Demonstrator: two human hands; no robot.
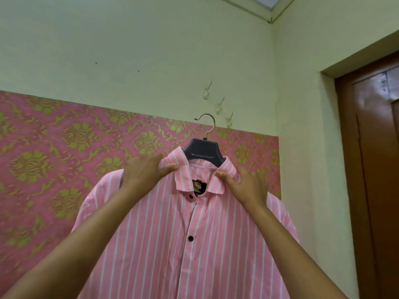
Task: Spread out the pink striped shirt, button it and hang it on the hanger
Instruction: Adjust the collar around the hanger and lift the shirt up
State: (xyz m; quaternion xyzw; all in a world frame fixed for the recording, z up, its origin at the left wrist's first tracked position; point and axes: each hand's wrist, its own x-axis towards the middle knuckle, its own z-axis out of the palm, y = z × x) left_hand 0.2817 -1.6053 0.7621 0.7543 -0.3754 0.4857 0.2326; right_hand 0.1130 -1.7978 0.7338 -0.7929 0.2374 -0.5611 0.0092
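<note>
The pink striped shirt [194, 244] hangs on a dark hanger [203, 150], held up in front of the wall in the middle of the scene. The left hand [146, 172] pinches the left collar wing between thumb and curled fingers [169, 168]. The right hand [246, 186] grips the right collar wing, thumb on top. Two black buttons [190, 196] show down the closed front. The black neck label [197, 186] bears gold print too small to read. The hanger's metal hook stands just left of the lowest of three wall hooks [229, 120].
</note>
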